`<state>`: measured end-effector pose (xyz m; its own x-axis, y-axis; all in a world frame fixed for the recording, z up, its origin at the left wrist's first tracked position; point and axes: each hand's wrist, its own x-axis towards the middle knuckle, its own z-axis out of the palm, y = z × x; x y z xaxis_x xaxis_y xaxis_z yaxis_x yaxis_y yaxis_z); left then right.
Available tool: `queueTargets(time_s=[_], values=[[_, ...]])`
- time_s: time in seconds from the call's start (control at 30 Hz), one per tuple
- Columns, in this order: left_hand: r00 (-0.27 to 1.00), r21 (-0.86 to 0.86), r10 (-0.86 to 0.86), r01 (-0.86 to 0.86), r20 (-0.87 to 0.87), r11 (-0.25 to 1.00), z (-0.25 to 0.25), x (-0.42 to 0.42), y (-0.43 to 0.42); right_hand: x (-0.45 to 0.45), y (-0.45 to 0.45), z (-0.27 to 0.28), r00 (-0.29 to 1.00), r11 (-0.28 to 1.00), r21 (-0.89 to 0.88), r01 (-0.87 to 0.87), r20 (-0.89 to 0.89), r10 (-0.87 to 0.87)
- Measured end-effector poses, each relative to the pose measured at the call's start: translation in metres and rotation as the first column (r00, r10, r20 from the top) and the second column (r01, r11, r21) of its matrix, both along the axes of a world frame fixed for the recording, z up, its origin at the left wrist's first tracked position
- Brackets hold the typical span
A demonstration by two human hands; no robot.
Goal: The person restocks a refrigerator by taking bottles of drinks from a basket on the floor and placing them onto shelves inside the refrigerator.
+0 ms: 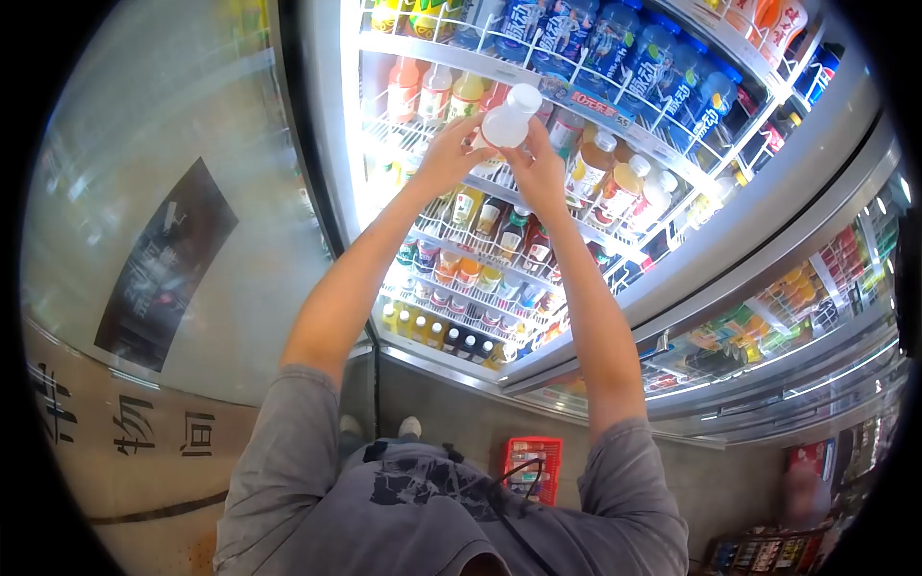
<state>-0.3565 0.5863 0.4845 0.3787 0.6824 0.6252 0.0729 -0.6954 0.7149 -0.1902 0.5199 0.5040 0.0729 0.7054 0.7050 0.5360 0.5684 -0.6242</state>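
A pale bottle with a white cap [507,123] is held between my two hands in front of the second shelf of a lit drinks cooler. My left hand [449,154] has its fingers on the bottle's left side and base. From the right, my right hand [538,171] grips the lower right part of the same bottle. Pink and yellow bottles [466,94] stand just behind and to the left. To the right on this level are amber drinks with white caps [619,187].
Blue bottles [615,48] fill the upper shelf. The cooler's glass door [163,192] stands at the left, its frame [312,125] beside my left arm. A red basket [533,470] with items sits on the floor. Another loaded basket [768,552] is at lower right.
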Motion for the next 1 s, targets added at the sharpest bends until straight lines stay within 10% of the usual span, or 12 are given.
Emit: queueTargets(time_s=[0.83, 1.0], values=[[0.992, -0.178, -0.044, 0.064, 0.114, 0.982, -0.030, 0.017, 0.077, 0.008, 0.089, -0.045, 0.994, 0.990, 0.130, 0.049, 0.092, -0.061], [0.907, 0.054, 0.242, -0.238, -0.344, 0.970, -0.030, 0.010, 0.092, 0.012, 0.100, -0.048, 0.986, 0.995, 0.061, 0.082, 0.137, -0.090]])
